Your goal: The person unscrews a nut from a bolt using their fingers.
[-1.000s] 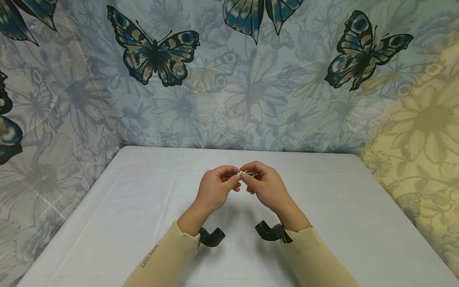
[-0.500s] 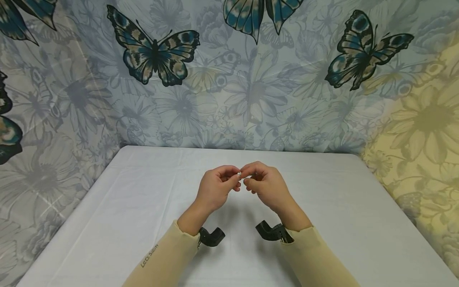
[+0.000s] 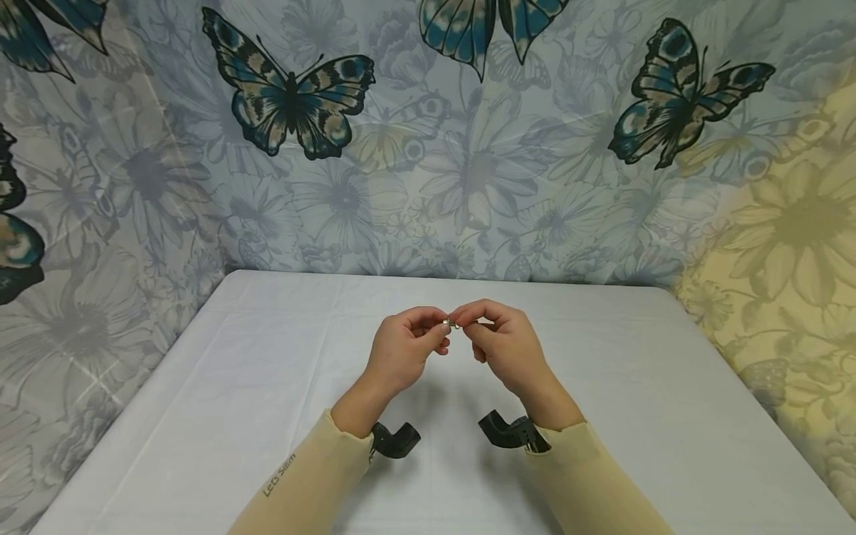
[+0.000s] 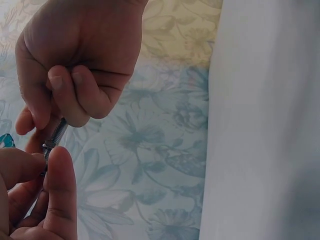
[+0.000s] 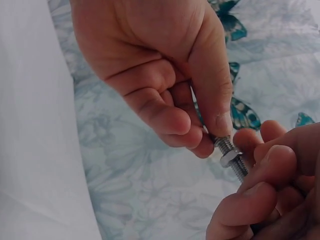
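Between both hands, held up over the table, is a small threaded metal bolt (image 5: 240,170) carrying a hex nut (image 5: 230,159). My left hand (image 3: 400,352) pinches one end of it between thumb and forefinger, as the right wrist view shows. My right hand (image 3: 506,348) holds the other end of the threaded shaft, its fingers curled around it. In the left wrist view, the shaft comes out from under the right fingers toward the left fingertips. The right fingers hide the far end of the bolt, and the left fingertips cover the near end.
A white cloth covers the table (image 3: 221,386). Behind it hangs a butterfly-and-flower patterned curtain (image 3: 468,171), turning yellow on the right. Black wrist camera mounts (image 3: 396,441) stick out below each sleeve.
The right thumb dropped away from the bolt half a second ago and is now back near the forefinger. My right hand has shifted slightly right, showing more metal between the hands; the left has stayed nearly still.
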Tool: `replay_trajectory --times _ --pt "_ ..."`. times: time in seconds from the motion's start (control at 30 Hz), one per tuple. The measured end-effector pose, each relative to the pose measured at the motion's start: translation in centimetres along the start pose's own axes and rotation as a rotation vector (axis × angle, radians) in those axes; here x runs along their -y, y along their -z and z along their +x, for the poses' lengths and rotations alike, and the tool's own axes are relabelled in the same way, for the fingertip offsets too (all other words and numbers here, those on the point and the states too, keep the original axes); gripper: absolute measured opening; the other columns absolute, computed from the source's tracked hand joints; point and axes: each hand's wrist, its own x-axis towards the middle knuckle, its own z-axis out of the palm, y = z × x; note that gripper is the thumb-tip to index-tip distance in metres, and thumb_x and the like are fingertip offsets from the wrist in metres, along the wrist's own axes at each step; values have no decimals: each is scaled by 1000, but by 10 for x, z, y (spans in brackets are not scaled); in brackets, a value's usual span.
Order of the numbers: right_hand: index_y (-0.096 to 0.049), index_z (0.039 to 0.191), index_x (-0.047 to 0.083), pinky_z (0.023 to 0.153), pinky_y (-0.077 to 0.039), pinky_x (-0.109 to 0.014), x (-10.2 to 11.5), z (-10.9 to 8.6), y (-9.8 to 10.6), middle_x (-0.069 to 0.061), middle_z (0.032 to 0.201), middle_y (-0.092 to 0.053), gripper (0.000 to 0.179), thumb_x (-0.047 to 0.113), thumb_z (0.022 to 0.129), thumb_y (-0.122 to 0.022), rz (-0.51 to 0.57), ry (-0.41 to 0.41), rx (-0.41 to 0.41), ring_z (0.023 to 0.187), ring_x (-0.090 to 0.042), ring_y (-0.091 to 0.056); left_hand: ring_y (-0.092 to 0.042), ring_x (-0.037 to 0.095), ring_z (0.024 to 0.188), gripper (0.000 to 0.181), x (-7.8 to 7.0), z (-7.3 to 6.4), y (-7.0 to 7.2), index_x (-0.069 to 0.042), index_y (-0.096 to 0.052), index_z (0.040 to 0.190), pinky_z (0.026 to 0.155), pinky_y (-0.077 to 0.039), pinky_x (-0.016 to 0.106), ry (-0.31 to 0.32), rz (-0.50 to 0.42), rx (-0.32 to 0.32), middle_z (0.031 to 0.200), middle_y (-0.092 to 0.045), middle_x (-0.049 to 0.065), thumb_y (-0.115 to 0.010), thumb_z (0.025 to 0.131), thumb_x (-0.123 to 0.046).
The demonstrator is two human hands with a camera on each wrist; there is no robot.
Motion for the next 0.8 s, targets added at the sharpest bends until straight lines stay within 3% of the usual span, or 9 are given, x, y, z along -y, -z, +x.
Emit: replay_trajectory --times 0.2,0.4,0.63,0.8 --pt "-73 91 4 45 -37 -26 1 0 1 -11 98 -68 18 -2 95 -56 11 11 -26 50 -20 -42 -70 21 71 9 0 0 0 -6 -72 103 68 -59 36 2 1 -2 87 -70 6 -70 94 -9" --pt "-68 98 -3 48 -35 -25 -1 0 0 -15 93 -60 9 -1 92 -61 51 -24 -99 54 -18 -43 -69 22 72 9 0 0 -1 -4 -72 102 72 -60 40 4 -26 -4 87 -70 7 -70 93 -6" --pt "-65 108 6 49 -42 -27 -4 3 -2 -13 99 -64 25 28 99 -65 -35 -145 -37 57 -22 -48 -70 22 71 10 -1 -1 -1 -5 -72 102 72 -60 39 7 -13 0 89 -70 10 -70 94 -9" --pt "-67 106 10 50 -44 -29 -2 2 -2 -13 94 -67 22 31 99 -64 -86 -150 -3 60 -25 -50 -70 21 70 9 -1 -1 -1 -6 -72 102 69 -59 35 5 7 2 88 -71 10 -70 94 -11"
